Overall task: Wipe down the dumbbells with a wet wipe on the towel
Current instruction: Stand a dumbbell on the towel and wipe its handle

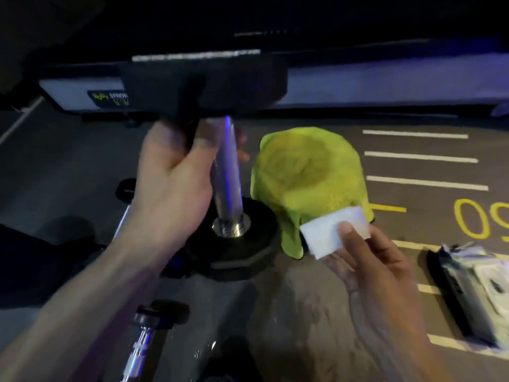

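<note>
Surface: dark grey floor (68, 166), matte, w/ white painted stripes (421, 157) at right and yellow painted digits (472, 219), a "0" clear, next char cut off by frame edge. Room dim; upper frame near black, bluish light along a pale strip at back.

Item 1: dumbbell (228, 172), stood on end. Black hex head on floor, chrome handle up, top head black and blurred. Left hand (170, 172) grips handle near top head, fingers wrapped round it.

Item 2: green towel (308, 172), crumpled, on floor just right of dumbbell, touching lower head's edge.

Item 3: wet wipe (334, 234), white, folded, pinched betw. thumb and fingers of right hand (377, 285); held over towel's near edge, apart from dumbbell.

Item 4: wipes pack (473, 293), dark w/ pale flap, on floor at right; print unreadable.

Item 5: second bar (140, 346), chrome w/ black knob, lower left, partly cut off by frame.

Item 6: white panel (82, 92) at back left, dark label w/ yellow-green logo; lettering upside down, approx. "STRONG", not fully legible.

Hard to read: black shapes at far left, blurred.
</note>
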The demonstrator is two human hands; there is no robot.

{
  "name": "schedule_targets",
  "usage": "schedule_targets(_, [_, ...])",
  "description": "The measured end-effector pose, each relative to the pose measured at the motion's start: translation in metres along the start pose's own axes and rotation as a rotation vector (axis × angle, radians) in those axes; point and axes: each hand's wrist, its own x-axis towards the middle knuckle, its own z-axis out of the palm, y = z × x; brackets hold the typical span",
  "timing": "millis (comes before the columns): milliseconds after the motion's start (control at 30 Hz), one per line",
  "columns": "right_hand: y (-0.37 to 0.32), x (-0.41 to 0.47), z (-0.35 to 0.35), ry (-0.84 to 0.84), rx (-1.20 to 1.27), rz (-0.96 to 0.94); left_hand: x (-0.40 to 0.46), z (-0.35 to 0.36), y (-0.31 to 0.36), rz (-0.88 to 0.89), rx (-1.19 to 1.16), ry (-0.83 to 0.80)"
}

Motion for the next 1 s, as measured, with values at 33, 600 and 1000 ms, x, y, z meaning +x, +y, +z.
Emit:
schedule_targets(33, [-0.009, 0.001, -0.005, 0.010, 0.003, -0.036, 0.008, 0.011, 0.010, 0.036, -0.023, -0.012])
schedule_targets(600, [-0.044, 0.008, -0.049, 0.212, -0.246, -0.269, 0.045, 0.099, -0.003, 0.025, -0.053, -0.091])
schedule_targets(1000, [-0.096, 0.053, -0.005, 0.071, -0.620, -0.565, 0.077, 0.078, 0.033, 0.568, 0.362, -0.017])
